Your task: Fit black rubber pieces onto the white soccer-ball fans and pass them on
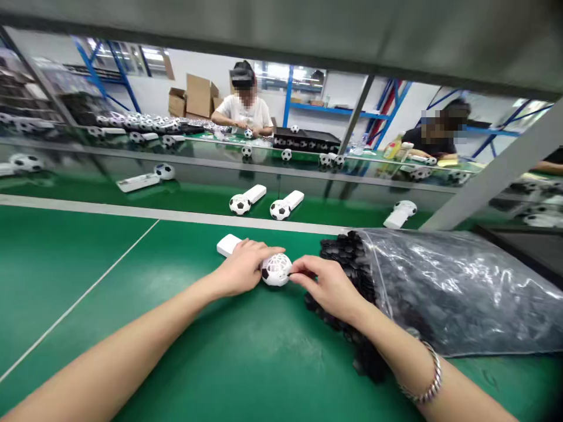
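Observation:
On the green table in front of me lies a white device with a football-patterned round head [276,271] and a flat white handle [228,245]. My left hand [246,264] is closed round the device where handle and head meet, with its index finger stretched over the ball. At the ball's right side, my right hand [323,284] pinches a small black piece [290,274] against its surface. Only a few dark patches show on this ball. Just right of that hand, a heap of black pieces [347,258] spills out of a clear plastic bag [461,287].
Beyond the pale table edge strip [185,218], a green belt carries several football-headed devices, among them one white device [280,209]. A slanted grey post [479,158] stands at right. Across the line sit a person in white [244,108] and a person in dark clothing [435,138].

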A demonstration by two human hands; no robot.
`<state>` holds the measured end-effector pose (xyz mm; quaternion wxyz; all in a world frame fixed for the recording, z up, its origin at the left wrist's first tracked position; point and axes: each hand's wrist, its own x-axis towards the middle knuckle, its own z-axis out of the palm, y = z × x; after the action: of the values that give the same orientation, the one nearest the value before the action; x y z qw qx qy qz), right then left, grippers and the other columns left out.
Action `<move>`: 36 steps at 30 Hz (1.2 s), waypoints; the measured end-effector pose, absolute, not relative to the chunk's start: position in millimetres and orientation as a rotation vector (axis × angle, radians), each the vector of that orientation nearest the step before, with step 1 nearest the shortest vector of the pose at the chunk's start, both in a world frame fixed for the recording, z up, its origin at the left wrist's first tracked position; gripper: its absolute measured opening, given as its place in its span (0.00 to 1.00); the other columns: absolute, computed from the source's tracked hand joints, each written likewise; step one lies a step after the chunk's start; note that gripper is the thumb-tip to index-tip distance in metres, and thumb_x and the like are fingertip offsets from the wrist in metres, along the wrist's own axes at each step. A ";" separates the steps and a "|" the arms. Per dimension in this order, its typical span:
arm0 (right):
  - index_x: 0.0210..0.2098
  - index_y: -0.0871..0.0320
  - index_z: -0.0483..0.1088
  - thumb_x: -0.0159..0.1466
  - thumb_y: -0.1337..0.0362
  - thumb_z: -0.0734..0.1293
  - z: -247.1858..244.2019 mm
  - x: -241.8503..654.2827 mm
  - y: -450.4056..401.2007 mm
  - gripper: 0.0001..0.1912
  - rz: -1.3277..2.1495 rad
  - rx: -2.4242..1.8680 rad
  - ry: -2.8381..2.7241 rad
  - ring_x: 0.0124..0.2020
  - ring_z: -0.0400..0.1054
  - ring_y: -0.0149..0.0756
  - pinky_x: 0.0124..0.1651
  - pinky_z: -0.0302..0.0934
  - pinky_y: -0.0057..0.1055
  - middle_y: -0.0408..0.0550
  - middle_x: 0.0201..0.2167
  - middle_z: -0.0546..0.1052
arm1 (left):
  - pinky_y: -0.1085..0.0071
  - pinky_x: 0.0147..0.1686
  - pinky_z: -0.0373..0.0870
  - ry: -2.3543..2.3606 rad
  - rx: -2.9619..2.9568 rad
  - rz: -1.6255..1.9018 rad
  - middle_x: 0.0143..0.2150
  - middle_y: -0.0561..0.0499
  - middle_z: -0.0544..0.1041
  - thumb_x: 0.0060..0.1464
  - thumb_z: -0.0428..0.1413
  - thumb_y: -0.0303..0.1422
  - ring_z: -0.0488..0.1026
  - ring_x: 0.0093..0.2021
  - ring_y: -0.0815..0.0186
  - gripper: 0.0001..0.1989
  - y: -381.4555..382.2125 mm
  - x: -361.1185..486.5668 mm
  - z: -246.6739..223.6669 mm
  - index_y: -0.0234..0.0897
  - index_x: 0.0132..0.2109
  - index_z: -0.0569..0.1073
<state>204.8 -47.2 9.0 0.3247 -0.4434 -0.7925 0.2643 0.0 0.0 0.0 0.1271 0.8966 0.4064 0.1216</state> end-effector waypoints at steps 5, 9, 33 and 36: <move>0.30 0.57 0.71 0.57 0.68 0.65 2.9 195.5 -48.3 0.02 0.710 -1.172 -2.013 0.33 0.62 0.30 0.35 0.57 0.27 0.44 0.31 0.67 | 0.56 0.52 0.53 1.180 2.528 0.328 0.48 0.49 0.68 0.39 0.59 0.36 0.62 0.48 0.55 0.35 -4.6 2.7 6.4 0.46 0.57 0.58; 0.28 0.57 0.69 0.55 0.67 0.66 -4.3 193.0 -42.8 0.00 0.758 -1.173 -1.921 0.34 0.62 0.30 0.36 0.58 0.27 0.43 0.31 0.66 | 0.53 0.52 0.52 1.246 2.440 0.378 0.47 0.47 0.69 0.35 0.58 0.53 0.63 0.49 0.53 0.38 -8.5 7.9 9.5 0.43 0.54 0.63; 0.36 0.54 0.71 0.54 0.62 0.68 -0.3 225.3 -32.6 0.10 0.388 -1.704 -2.351 0.37 0.64 0.36 0.39 0.59 0.30 0.47 0.34 0.70 | 0.57 0.54 0.53 1.071 2.318 0.366 0.52 0.49 0.66 0.40 0.60 0.41 0.56 0.56 0.54 0.31 -8.6 5.8 10.2 0.45 0.54 0.63; 0.36 0.56 0.70 0.58 0.63 0.65 -6.4 215.8 -32.8 0.07 0.189 -1.645 -2.423 0.40 0.62 0.36 0.40 0.58 0.29 0.47 0.35 0.70 | 0.61 0.57 0.53 0.957 2.248 0.331 0.56 0.48 0.62 0.42 0.59 0.36 0.54 0.58 0.57 0.32 -9.1 4.3 12.4 0.43 0.56 0.60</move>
<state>215.8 -32.8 -6.4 0.1031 -0.5576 -0.8212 0.0639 4.3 -9.1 12.4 0.3319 0.8601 0.3660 0.1267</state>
